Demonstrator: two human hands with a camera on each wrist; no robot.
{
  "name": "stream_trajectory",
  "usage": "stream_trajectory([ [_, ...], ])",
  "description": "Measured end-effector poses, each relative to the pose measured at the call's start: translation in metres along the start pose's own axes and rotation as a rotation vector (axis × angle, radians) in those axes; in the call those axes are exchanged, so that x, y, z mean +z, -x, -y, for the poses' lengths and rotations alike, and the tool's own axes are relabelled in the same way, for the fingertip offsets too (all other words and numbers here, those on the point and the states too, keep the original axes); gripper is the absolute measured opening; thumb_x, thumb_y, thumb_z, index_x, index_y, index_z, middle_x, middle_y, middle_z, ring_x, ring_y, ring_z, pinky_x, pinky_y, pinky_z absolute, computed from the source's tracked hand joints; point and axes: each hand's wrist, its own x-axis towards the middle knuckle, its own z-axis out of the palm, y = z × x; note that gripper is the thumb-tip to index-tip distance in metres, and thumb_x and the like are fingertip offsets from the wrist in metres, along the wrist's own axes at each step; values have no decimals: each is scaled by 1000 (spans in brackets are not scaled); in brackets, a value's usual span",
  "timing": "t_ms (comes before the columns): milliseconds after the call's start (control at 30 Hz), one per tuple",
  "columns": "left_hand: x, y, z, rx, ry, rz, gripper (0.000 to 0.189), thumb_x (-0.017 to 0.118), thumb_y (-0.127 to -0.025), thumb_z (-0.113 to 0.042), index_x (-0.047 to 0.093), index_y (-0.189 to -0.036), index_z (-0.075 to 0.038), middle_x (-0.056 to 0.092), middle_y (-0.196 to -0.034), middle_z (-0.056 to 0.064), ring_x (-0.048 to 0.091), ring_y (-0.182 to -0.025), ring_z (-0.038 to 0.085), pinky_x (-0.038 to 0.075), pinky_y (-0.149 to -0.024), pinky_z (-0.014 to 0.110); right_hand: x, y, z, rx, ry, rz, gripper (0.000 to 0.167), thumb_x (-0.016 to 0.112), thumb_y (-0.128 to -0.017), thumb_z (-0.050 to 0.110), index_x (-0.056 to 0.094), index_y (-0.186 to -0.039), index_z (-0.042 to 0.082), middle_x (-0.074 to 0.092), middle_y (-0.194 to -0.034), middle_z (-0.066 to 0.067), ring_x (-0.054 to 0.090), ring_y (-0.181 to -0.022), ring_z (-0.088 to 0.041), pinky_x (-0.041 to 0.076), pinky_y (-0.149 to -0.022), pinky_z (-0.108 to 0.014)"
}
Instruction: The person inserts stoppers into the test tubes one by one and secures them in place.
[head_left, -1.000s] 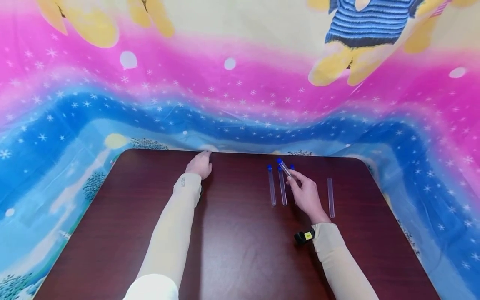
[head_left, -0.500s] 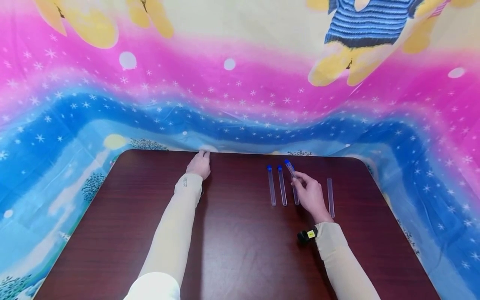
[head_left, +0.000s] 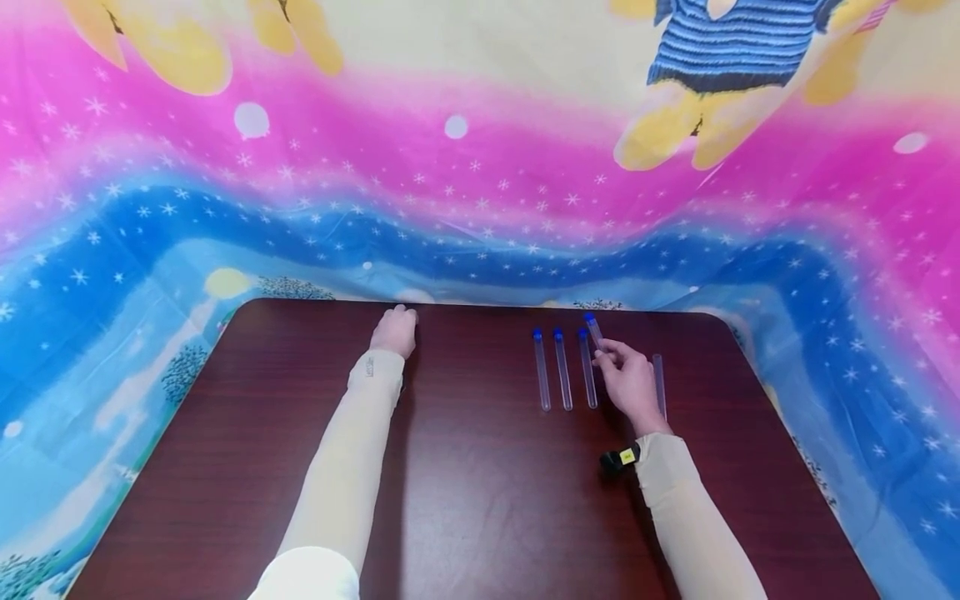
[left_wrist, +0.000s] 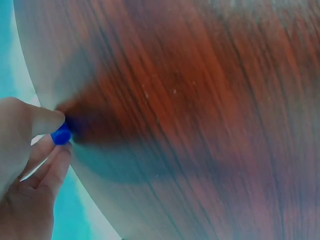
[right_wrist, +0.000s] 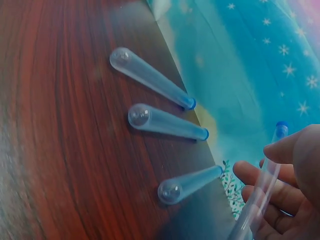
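My left hand [head_left: 394,332] is near the table's far edge, left of centre. In the left wrist view, its thumb and fingers pinch a small blue cap [left_wrist: 61,135] just above the tabletop. My right hand [head_left: 630,383] grips a clear test tube [right_wrist: 268,177] topped with a blue cap, tilted and raised off the table. To the left of that hand lie three capped test tubes: the left one [head_left: 542,375], the middle one [head_left: 563,375] and the nearest one [head_left: 587,375]. An uncapped tube [head_left: 659,383] lies on the right, partly hidden behind my right hand.
The dark red-brown wooden table [head_left: 480,483] has rounded far corners. A colourful printed cloth [head_left: 465,200] hangs behind it and along both sides. A black wrist device [head_left: 617,461] sits at the right cuff.
My right hand has moved rightward with its tube, from over the middle tube to beyond the third one, which now shows fully. My left fingers have drawn back from the far edge.
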Motion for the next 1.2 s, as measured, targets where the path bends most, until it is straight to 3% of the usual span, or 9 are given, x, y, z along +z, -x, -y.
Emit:
stream_trajectory([
  [100, 0, 0, 2, 8, 2, -17, 31, 60, -95, 5, 69, -124, 0, 60, -118, 21, 60, -112, 39, 55, -87, 52, -4, -1, -3, 30, -10, 8, 34, 60, -105, 19, 65, -135, 3, 76, -97, -13, 70, -92, -31, 48, -69, -34],
  [200, 0, -1, 6, 4, 16, -13, 34, 56, -99, 2, 65, -131, -3, 59, -125, 20, 63, -109, 39, 55, -85, 53, -7, -3, -6, 47, 7, 12, 36, 61, -105, 20, 64, -136, 3, 76, -98, -13, 70, -88, -29, 47, -69, -33],
  [433, -7, 4, 12, 8, 117, -18, 31, 56, -101, -3, 61, -132, -1, 54, -131, 21, 63, -106, 41, 55, -84, 52, -10, -9, -16, 93, 2, 22, 35, 64, -103, 20, 64, -133, 3, 75, -101, -17, 56, -42, -25, 48, -37, -38],
  [667, -7, 7, 21, -6, 166, -5, 23, 62, -95, 0, 68, -116, -1, 60, -121, 18, 62, -109, 39, 54, -88, 50, -13, -11, -19, 112, 145, -9, 36, 72, -97, 23, 71, -125, 1, 74, -91, -13, 64, -67, -22, 49, -66, -36],
  [1000, -15, 15, 18, -1, 232, -42, 25, 62, -92, 4, 72, -114, -3, 68, -119, 18, 63, -111, 38, 52, -93, 49, -17, -15, -20, 148, 240, 68, 38, 73, -96, 25, 71, -122, -3, 70, -86, -13, 61, -71, -26, 47, -67, -41],
  [1200, -17, 18, 10, 37, 283, -51, 20, 73, -93, -4, 75, -112, -3, 71, -110, 14, 66, -104, 32, 53, -91, 46, -16, -17, -23, 166, 311, 91, 39, 74, -95, 25, 72, -120, -4, 72, -91, -16, 64, -81, -32, 50, -74, -48],
])
